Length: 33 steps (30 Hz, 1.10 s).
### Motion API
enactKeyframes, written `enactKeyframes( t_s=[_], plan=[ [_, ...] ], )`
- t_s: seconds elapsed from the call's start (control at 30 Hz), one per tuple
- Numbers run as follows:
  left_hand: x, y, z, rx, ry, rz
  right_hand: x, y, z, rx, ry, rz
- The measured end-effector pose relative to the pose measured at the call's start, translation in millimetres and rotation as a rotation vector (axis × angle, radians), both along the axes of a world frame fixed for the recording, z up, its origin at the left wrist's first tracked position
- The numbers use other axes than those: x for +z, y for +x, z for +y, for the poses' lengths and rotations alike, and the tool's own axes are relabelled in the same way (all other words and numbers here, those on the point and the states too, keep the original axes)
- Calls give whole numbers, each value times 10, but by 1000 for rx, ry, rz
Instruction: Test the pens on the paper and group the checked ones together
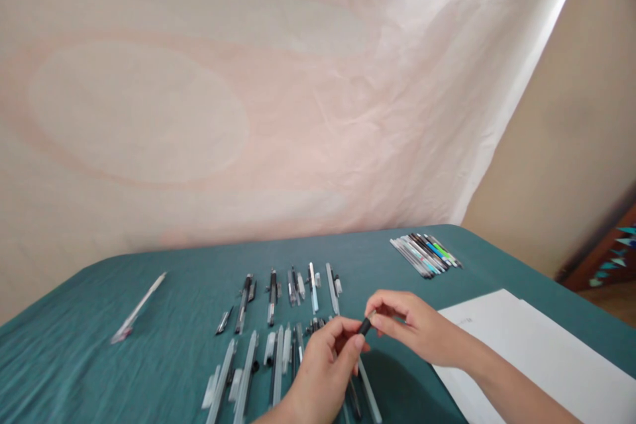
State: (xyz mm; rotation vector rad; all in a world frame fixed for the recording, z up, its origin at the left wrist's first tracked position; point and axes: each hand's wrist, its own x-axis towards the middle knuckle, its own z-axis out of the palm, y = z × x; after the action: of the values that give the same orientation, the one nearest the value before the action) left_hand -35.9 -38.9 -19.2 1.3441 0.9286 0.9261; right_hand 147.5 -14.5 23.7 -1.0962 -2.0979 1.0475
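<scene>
My left hand [325, 364] and my right hand [412, 328] meet over the teal tablecloth [173, 344]. Both pinch a small dark pen part [365, 326] between their fingertips. The left hand also grips a pen whose clear barrel [370, 397] sticks out below it. Just behind and to the left of the hands lie rows of taken-apart pens [278, 318]: barrels, caps and refills side by side.
A bundle of whole pens [424, 253] lies at the far right of the table. A single pale pen [136, 310] lies at the left. White paper sheets [536, 351] cover the near right corner. A pale cloth backdrop hangs behind the table.
</scene>
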Motion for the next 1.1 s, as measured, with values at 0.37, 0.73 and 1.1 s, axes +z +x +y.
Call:
enactKeyframes(
  t_s=[0.37, 0.73, 1.1],
  plan=[
    [28, -13, -31, -31, 168, 143, 48, 27, -11, 64, 273, -264],
    [127, -48, -22, -35, 342, 268, -100, -34, -19, -26, -150, -33],
    [91, -55, -16, 7, 300, 257, 126, 39, -75, 3, 2, -157]
  ],
)
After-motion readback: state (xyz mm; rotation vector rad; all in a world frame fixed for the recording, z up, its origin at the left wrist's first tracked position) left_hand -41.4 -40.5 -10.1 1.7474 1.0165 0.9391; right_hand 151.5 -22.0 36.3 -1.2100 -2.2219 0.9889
